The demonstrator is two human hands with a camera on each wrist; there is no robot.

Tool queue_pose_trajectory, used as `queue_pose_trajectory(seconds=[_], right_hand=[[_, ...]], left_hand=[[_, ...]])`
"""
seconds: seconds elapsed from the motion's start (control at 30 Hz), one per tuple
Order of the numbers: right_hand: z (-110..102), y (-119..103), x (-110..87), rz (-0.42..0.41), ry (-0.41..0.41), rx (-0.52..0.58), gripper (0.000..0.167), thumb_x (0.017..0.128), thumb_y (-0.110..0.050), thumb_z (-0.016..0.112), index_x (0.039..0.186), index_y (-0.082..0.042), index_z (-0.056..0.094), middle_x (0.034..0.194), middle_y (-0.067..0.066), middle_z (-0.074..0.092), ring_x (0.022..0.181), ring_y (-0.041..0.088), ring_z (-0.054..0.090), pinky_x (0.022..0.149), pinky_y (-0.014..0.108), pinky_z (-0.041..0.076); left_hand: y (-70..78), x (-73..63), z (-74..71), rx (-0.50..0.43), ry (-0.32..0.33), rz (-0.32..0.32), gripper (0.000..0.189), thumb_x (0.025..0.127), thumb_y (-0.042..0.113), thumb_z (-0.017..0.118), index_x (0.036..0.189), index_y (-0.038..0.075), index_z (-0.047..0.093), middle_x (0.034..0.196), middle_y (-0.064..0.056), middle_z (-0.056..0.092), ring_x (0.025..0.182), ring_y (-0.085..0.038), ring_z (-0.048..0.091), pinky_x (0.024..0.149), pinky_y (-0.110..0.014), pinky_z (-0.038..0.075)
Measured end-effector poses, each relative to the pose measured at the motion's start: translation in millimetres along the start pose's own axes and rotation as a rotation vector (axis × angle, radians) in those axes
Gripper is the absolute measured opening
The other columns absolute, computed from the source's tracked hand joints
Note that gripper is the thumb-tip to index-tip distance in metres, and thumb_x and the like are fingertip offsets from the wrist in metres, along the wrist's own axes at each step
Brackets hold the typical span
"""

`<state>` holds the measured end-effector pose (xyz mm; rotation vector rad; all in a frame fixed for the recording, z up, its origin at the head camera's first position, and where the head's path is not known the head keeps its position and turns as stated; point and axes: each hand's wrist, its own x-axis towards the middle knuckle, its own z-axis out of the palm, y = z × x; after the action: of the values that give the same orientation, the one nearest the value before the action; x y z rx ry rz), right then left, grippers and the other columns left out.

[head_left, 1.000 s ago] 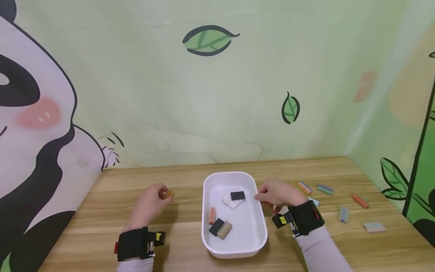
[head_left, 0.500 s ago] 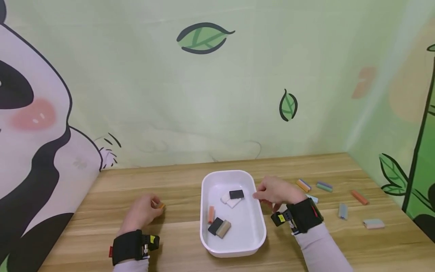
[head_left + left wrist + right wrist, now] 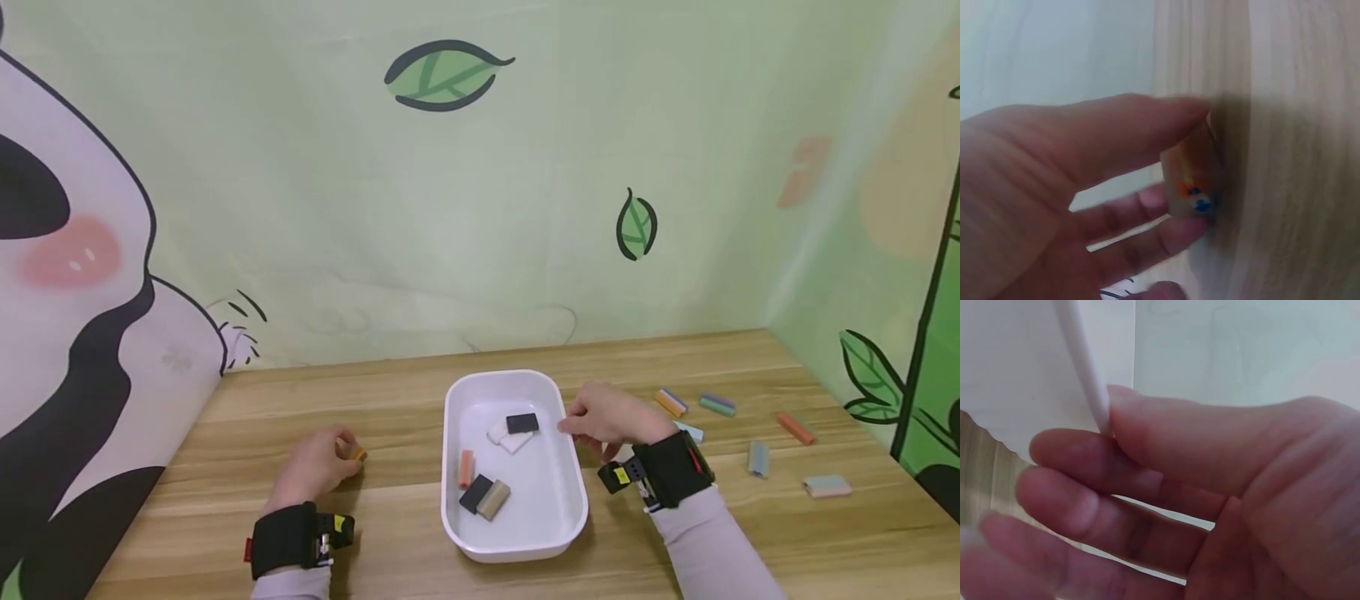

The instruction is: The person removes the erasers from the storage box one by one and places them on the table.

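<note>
On the left, my left hand [image 3: 315,467] pinches a small orange eraser [image 3: 361,454] between thumb and fingers, low at the wooden tabletop. In the left wrist view, the eraser [image 3: 1192,169] shows an end with orange and blue marks. A white plastic tub [image 3: 448,500] stands in the middle. My right hand [image 3: 611,414] grips its right rim [image 3: 1079,356], thumb on the inner side and fingers outside. Inside the tub are a black eraser [image 3: 522,423] on white ones [image 3: 514,443], an orange one [image 3: 467,468], another black one [image 3: 476,493] and a tan one [image 3: 493,500].
Right of the tub lie loose erasers: orange-purple [image 3: 671,402], green-purple [image 3: 717,405], pale blue [image 3: 690,432], red-orange [image 3: 796,427], blue-grey [image 3: 758,459] and grey-pink [image 3: 827,486]. A printed cloth [image 3: 480,208] rises behind the table.
My left hand has moved left and down toward me, bringing the orange eraser low to the tabletop. The right hand stays on the tub's rim, and the head view has shifted slightly.
</note>
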<state>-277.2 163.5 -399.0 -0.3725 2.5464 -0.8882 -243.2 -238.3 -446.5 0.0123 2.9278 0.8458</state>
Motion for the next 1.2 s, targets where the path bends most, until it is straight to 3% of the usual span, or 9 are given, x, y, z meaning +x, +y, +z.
queue_pose_trajectory(seconds=[0.1,0.2,0.27,0.4,0.5,0.77,0.93,1.1,1.2], right_hand=[[0,1,-0.6,0.001,0.001,-0.002,0.032,0.096,-0.018,0.064,0.069,-0.001,0.062,0.057,0.007,0.05,0.049,0.016,0.05,0.048,0.033,0.053],[0,2,-1.6,0.004,0.007,-0.002,0.031,0.096,-0.018,0.064,0.07,-0.002,0.062,0.059,0.006,0.051,0.051,0.018,0.051,0.048,0.033,0.053],[1,2,-2.0,0.01,0.008,0.0,0.03,0.096,-0.019,0.064,0.071,-0.002,0.063,0.06,0.007,0.052,0.052,0.018,0.052,0.049,0.033,0.053],[4,3,-2.3,0.016,0.005,-0.002,0.03,0.096,-0.019,0.064,0.072,-0.001,0.063,0.06,0.007,0.052,0.051,0.018,0.052,0.049,0.033,0.053],[5,4,-2.3,0.014,0.004,-0.007,0.03,0.096,-0.019,0.064,0.072,-0.001,0.064,0.06,0.007,0.052,0.05,0.017,0.051,0.049,0.033,0.052],[1,-1,-1.6,0.002,0.007,-0.016,0.031,0.096,-0.02,0.064,0.071,0.0,0.062,0.058,0.007,0.052,0.048,0.016,0.05,0.048,0.032,0.052],[-1,0,-1.5,-0.015,-0.001,-0.044,0.028,0.097,-0.02,0.062,0.075,-0.002,0.064,0.053,0.001,0.044,0.043,0.013,0.045,0.044,0.024,0.043],[-2,1,-0.4,-0.033,-0.007,-0.06,0.022,0.096,-0.02,0.062,0.078,-0.009,0.067,0.049,-0.002,0.038,0.039,0.01,0.038,0.041,0.021,0.034],[-2,2,-0.7,-0.028,-0.01,-0.07,0.021,0.096,-0.02,0.062,0.077,-0.012,0.067,0.049,-0.004,0.035,0.038,0.009,0.034,0.04,0.021,0.029]], left_hand=[[4.1,-0.5,-1.3,0.014,-0.012,-0.003,0.051,0.084,0.019,0.078,0.123,-0.004,0.055,0.106,-0.022,0.061,0.089,-0.031,0.058,0.077,-0.047,0.047],[11.4,-0.7,-2.8,0.024,0.015,0.004,0.064,0.085,0.022,0.076,0.135,-0.006,0.046,0.126,-0.033,0.048,0.109,-0.043,0.05,0.089,-0.057,0.042],[16.6,-1.2,-3.9,0.022,0.049,0.019,0.068,0.087,0.021,0.074,0.14,-0.006,0.041,0.134,-0.037,0.038,0.119,-0.048,0.041,0.093,-0.061,0.038],[27.8,-4.1,-7.1,0.011,0.122,0.066,0.067,0.089,0.017,0.072,0.143,-0.003,0.037,0.137,-0.035,0.035,0.124,-0.049,0.036,0.096,-0.062,0.036],[39.0,-7.3,-9.4,0.005,0.128,0.113,0.063,0.09,0.017,0.07,0.142,-0.001,0.04,0.137,-0.032,0.039,0.122,-0.047,0.042,0.095,-0.06,0.038],[78.1,-10.0,-4.3,-0.028,0.045,0.199,0.046,0.091,0.019,0.069,0.132,0.002,0.054,0.133,-0.02,0.05,0.117,-0.035,0.053,0.095,-0.051,0.044],[113.8,-14.5,6.9,-0.045,0.016,0.303,0.027,0.09,0.015,0.071,0.113,0.006,0.061,0.112,-0.009,0.061,0.101,-0.026,0.058,0.088,-0.044,0.048],[142.9,-21.7,22.0,0.048,-0.043,0.435,0.017,0.088,0.012,0.073,0.096,0.01,0.059,0.084,0.0,0.056,0.073,-0.017,0.053,0.068,-0.033,0.046],[153.9,-26.6,34.2,0.175,-0.058,0.44,0.018,0.087,0.016,0.075,0.096,0.01,0.061,0.077,0.001,0.056,0.065,-0.015,0.05,0.061,-0.03,0.042]])
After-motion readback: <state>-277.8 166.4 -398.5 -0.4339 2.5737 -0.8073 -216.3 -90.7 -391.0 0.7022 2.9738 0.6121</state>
